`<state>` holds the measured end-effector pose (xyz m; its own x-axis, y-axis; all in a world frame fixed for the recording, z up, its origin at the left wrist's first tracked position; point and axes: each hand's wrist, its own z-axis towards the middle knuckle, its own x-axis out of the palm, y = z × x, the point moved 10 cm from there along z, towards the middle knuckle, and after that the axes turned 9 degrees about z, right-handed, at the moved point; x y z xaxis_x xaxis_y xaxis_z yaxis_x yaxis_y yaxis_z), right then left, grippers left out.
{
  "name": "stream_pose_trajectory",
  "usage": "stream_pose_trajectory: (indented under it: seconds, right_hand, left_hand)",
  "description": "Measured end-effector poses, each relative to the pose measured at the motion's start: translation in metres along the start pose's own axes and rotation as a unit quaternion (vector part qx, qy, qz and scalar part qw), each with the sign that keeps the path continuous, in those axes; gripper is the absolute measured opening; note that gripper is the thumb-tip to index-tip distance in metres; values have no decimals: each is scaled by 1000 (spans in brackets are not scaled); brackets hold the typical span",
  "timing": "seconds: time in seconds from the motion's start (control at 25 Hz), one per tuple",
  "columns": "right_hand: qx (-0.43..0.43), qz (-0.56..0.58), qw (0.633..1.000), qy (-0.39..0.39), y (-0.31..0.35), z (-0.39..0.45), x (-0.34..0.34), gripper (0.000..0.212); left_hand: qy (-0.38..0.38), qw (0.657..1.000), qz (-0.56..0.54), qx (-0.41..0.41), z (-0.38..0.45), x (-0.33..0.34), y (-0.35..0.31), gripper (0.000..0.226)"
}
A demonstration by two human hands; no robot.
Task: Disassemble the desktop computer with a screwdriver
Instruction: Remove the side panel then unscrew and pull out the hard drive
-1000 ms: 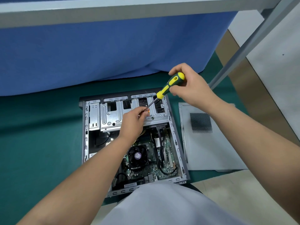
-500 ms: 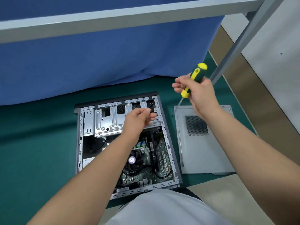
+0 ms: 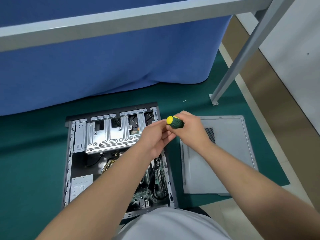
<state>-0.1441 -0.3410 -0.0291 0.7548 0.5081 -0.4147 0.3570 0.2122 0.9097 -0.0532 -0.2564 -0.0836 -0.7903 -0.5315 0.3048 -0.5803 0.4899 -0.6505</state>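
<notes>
Moved since the earlier frame: both hands, now met above the case's right edge; screwdriver swung so its yellow butt faces the camera, where before it stood tip-down over the panel.

Right hand (image 3: pixel 191 130): fingers curled round the screwdriver (image 3: pixel 174 122) handle, green with yellow cap. Shaft hidden behind the hands.

Left hand (image 3: pixel 155 135): fingertips drawn together beside the handle, touching the right hand. Possibly pinching a small part or the shaft; the view does not settle it.

Case (image 3: pixel 69 153): open, flat on green mat (image 3: pixel 31 153), below and left of the hands. Drive cage (image 3: pixel 110 135) at the far end, motherboard (image 3: pixel 155 184) near the right wall, partly behind the left forearm.

Panel (image 3: pixel 228 153): grey, detached, flat on the mat just right of the case.

Screws (image 3: pixel 184 100): two small ones, loose on the mat beyond the hands.

Blue cloth (image 3: pixel 103 66): hangs behind the case.

Frame leg (image 3: pixel 242 54): grey metal, slanting to a foot on the mat.
</notes>
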Motion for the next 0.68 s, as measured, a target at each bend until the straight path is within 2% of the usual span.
stream_pose_trajectory:
  seconds: [0.2,0.32,0.48,0.6,0.68]
  right_hand:
    - [29,19,999,-11,-27,6,-9,10]
    - [26,23,999,2,-35,13,-12,15]
    - [18,-8,1000,21,-43,19,-15,9]
    - [74,44,996,11,-64,32,-22,14]
    - [141,108,983,-40,-88,51,-39,13]
  left_hand:
    - [-4,999,36,1,10,11,3,20]
    - [-15,998,63,12,19,17,1,27]
    - [3,997,72,6,35,22,5,37]
    - [-7,989,144,30,55,25,-4,31]
    - [-40,963,245,103,70,19,-31,20]
